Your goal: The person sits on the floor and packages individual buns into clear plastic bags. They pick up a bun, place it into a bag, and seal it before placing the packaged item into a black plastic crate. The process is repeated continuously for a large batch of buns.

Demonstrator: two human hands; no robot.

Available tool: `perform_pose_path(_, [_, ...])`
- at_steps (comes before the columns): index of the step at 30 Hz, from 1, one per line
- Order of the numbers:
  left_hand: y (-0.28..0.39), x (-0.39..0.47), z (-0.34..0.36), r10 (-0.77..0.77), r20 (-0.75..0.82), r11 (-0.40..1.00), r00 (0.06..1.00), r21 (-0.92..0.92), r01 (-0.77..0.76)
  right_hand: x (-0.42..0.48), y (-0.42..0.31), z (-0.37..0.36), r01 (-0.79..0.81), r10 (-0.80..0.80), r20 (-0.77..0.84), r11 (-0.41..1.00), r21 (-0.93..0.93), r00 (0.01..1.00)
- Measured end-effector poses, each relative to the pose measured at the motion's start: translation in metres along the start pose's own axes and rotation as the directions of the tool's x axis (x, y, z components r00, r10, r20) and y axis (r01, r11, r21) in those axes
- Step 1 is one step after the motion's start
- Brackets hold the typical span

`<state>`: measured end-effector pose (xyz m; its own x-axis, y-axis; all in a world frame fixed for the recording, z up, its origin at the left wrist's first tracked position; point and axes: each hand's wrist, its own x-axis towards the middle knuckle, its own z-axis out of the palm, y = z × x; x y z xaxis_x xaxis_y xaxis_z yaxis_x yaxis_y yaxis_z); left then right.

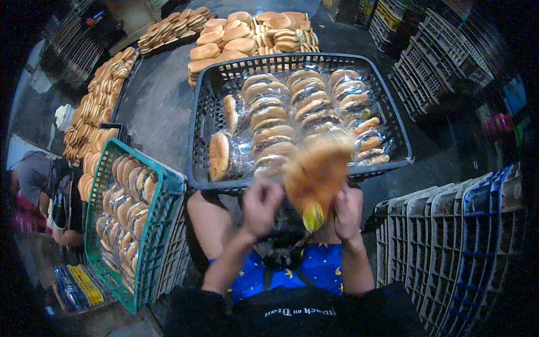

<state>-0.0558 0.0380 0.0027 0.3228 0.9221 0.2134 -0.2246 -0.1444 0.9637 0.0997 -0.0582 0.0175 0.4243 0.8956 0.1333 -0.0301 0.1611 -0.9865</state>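
Observation:
My right hand is at the lower end of a motion-blurred bag of golden buns, whose gathered yellow end points down towards my lap. My left hand is raised just left of the bag, its fingers curled and blurred; nothing can be made out in it. Beyond both hands a black plastic crate rests in front of me. It holds rows of filled buns in clear plastic wrap. The blurred bag covers part of the crate's near edge.
A green crate of wrapped buns stands at left, on other crates. Loose buns are piled behind the black crate and along the far left. Stacked crates stand at right. Another person bends at far left.

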Motion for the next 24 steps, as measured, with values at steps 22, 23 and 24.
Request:
perform_pose_path(22, [0.000, -0.060, -0.001, -0.127, 0.455, 0.873, 0.881, -0.370, 0.317, -0.030, 0.023, 0.015, -0.601, 0.463, 0.387, 0.670, 0.437, 0.797])
perform_pose_path(23, [0.014, -0.061, 0.009, -0.202, 0.392, 0.789, 0.898, -0.478, 0.386, -0.032, 0.023, 0.018, -0.556, 0.468, 0.303, 0.647, 0.522, 0.830])
perform_pose_path(24, [0.012, -0.061, 0.003, -0.243, 0.427, 0.782, 0.871, -0.445, 0.436, -0.033, 0.021, 0.023, -0.507, 0.465, 0.212, 0.719, 0.476, 0.859])
